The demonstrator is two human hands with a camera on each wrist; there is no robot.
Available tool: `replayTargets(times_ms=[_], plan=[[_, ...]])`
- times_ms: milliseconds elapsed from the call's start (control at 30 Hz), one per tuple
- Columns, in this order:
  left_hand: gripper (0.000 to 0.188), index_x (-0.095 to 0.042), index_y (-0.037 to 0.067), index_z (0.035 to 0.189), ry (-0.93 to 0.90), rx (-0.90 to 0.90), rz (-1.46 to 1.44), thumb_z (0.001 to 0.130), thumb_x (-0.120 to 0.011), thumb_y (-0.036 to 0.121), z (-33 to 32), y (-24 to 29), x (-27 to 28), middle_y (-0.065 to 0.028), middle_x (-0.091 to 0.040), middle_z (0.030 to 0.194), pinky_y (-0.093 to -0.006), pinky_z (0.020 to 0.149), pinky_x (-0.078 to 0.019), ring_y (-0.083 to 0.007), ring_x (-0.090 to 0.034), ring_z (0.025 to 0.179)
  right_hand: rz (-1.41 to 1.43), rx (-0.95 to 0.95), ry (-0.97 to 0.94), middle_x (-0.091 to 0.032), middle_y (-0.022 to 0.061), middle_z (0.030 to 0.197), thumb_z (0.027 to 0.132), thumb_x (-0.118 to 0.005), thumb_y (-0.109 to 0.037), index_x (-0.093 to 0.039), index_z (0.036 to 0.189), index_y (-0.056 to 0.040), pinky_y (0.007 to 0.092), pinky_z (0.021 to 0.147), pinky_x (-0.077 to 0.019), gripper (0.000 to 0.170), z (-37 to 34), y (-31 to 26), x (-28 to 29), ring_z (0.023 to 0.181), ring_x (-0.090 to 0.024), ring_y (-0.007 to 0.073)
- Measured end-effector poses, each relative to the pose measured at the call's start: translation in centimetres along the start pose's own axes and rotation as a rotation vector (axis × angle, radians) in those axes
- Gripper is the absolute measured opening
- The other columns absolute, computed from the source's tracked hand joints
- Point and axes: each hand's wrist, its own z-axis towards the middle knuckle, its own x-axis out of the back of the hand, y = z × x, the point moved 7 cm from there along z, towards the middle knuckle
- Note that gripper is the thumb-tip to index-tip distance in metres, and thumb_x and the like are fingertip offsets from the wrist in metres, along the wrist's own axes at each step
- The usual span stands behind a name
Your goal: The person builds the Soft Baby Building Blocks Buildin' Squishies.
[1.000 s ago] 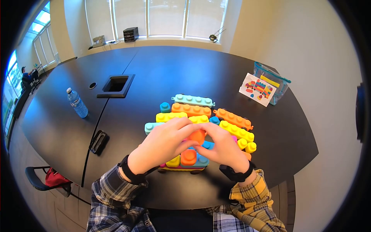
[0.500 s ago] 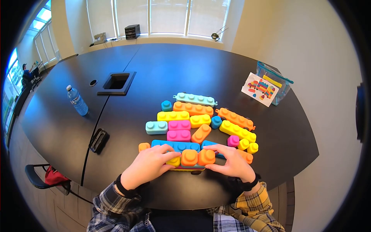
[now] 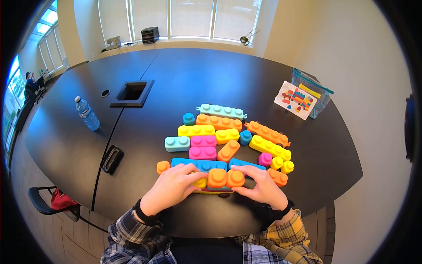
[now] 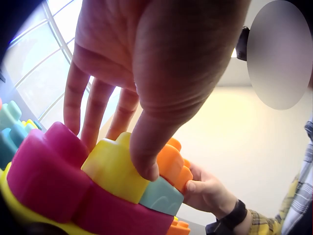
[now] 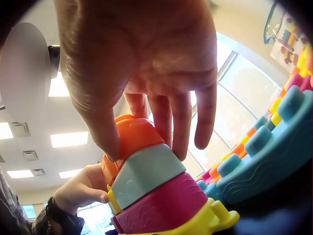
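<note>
Near the table's front edge stands a stack of blocks on a yellow wheeled base [image 5: 195,223]. My left hand [image 3: 172,186] grips the yellow block [image 4: 115,169] on it, thumb on the near side, beside a magenta block [image 4: 49,166]. At the other end my right hand [image 3: 263,187] pinches an orange block [image 3: 235,178] between thumb and fingers. Another orange block [image 3: 217,178] sits between the two hands. Under the right orange block lies a light teal block [image 5: 149,174], with a magenta block [image 5: 164,208] below it.
Beyond the hands lie blue blocks [image 3: 199,165], magenta blocks [image 3: 202,153], yellow blocks [image 3: 270,148] and orange wheeled bases [image 3: 267,133]. A water bottle [image 3: 87,113] and black case [image 3: 112,159] are at left. A picture card [image 3: 295,100] leans on a clear bag [image 3: 323,97] at back right.
A second ago both hands were raised together around an orange block. They have since come down and apart, and that block sits on the stack's right end. The last half second shows hardly any movement.
</note>
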Motion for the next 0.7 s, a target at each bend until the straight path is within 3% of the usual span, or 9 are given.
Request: replayTargets(times_ms=[100,200,267,333,433,600,700], plan=[[0.048,-0.068,0.012,0.132,0.004,-0.058,-0.028,0.085,-0.082,0.014,-0.1,-0.5,-0.5,-0.0076,-0.066,0.111,-0.0429,0.089,-0.0543,-0.0320,-0.066,0.104,0.035,-0.029,-0.002,-0.072,0.0123,0.131,0.086,-0.087,-0.020,-0.067,0.137,-0.0064,0.0404,0.104,-0.0543,0.057,-0.2,0.1,0.0,0.122,-0.069,0.0314],[0.064,-0.059,0.013,0.142,-0.029,0.007,-0.145,0.084,-0.085,0.019,-0.3,-1.8,-1.2,-0.0124,-0.066,0.113,-0.0458,0.093,-0.0531,-0.0362,-0.064,0.109,0.106,-0.133,-0.013,-0.072,0.0121,0.133,0.085,-0.088,-0.020,-0.065,0.139,-0.0053,0.0401,0.104,-0.0549,0.060,-0.4,0.6,-0.5,0.124,-0.069,0.0306],[0.076,-0.054,0.011,0.145,-0.148,0.107,-0.147,0.080,-0.091,0.022,-0.8,-3.0,-2.6,-0.0194,-0.065,0.123,-0.0472,0.098,-0.0516,-0.0389,-0.062,0.114,0.141,-0.206,-0.015,-0.071,0.0119,0.134,0.085,-0.088,-0.020,-0.064,0.139,-0.0047,0.0399,0.104,-0.0553,0.060,-0.7,1.3,-0.7,0.124,-0.069,0.0305],[0.074,-0.055,0.010,0.141,-0.173,0.143,-0.125,0.078,-0.092,0.021,-1.0,-3.5,-3.1,-0.0192,-0.065,0.121,-0.0477,0.097,-0.0515,-0.0391,-0.061,0.113,0.107,-0.313,-0.165,-0.072,0.0159,0.131,0.085,-0.088,-0.024,-0.065,0.135,-0.0037,0.0403,0.103,-0.0541,0.058,-1.3,2.8,-1.8,0.121,-0.069,0.0338],[0.068,-0.055,0.008,0.133,-0.205,0.183,-0.095,0.076,-0.092,0.016,-0.8,-3.6,-3.5,-0.0189,-0.066,0.115,-0.0488,0.097,-0.0511,-0.0397,-0.061,0.112,-0.020,-0.277,-0.264,-0.073,0.0185,0.126,0.085,-0.087,-0.023,-0.065,0.134,-0.0030,0.0412,0.100,-0.0546,0.057,-1.2,4.1,-2.7,0.117,-0.069,0.0356],[0.066,-0.056,0.007,0.126,-0.187,0.194,-0.075,0.071,-0.093,0.011,-0.1,-4.3,-4.4,-0.0179,-0.067,0.108,-0.0489,0.096,-0.0506,-0.0397,-0.060,0.110,-0.028,-0.266,-0.302,-0.073,0.0193,0.124,0.086,-0.085,-0.021,-0.065,0.133,-0.0021,0.0415,0.100,-0.0548,0.055,-0.7,4.1,-3.1,0.116,-0.069,0.0375],[0.071,-0.059,0.012,0.127,-0.185,0.308,-0.072,0.067,-0.097,0.017,-0.1,-5.4,-4.8,-0.0167,-0.067,0.108,-0.0477,0.095,-0.0511,-0.0397,-0.060,0.113,-0.019,-0.255,-0.304,-0.073,0.0193,0.124,0.086,-0.085,-0.021,-0.065,0.132,-0.0016,0.0416,0.100,-0.0548,0.054,-0.5,3.9,-3.2,0.116,-0.069,0.0379]])
